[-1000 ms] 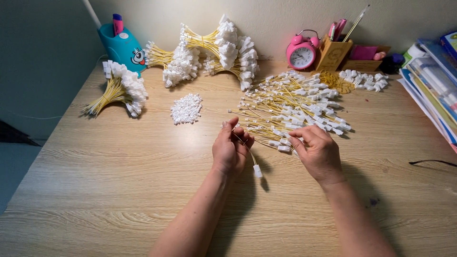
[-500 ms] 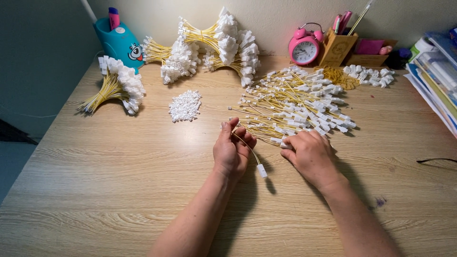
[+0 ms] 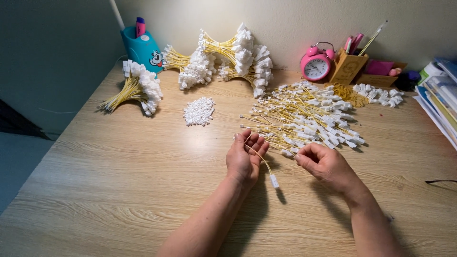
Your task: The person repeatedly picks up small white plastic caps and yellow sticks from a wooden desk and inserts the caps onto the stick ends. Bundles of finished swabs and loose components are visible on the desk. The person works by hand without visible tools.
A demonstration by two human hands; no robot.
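From my remote station I saw the left hand [image 3: 244, 159] pinching a thin yellow wire [image 3: 261, 161] between curled fingers, its white connector [image 3: 274, 181] dangling just above the wooden table [image 3: 119, 181]. The right hand [image 3: 324, 164] sat at the near edge of the loose pile of yellow wires [image 3: 304, 119], fingertips closed on a strand there. A small heap of white connectors [image 3: 199, 111] lay well to the left, tied bundles [image 3: 238, 59] stood along the wall, and a pink alarm clock [image 3: 315, 64] stood beside them.
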